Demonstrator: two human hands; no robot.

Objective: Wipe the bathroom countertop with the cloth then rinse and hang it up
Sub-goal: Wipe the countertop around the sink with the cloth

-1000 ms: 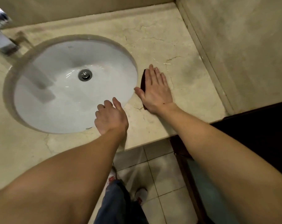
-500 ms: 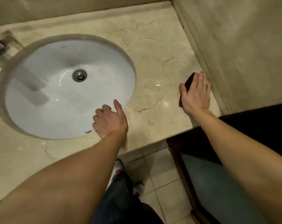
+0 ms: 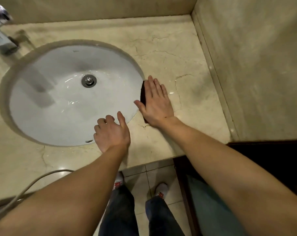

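- My right hand point(image 3: 155, 103) lies flat, fingers spread, pressing the cloth point(image 3: 142, 94), a dark folded strip mostly hidden under my palm, on the countertop point(image 3: 175, 53) at the sink's point(image 3: 67, 99) right rim.
- My left hand point(image 3: 111, 133), loosely curled and empty, rests on the near rim.
- Glossy beige marble with cracked veins; smooth white oval basin.
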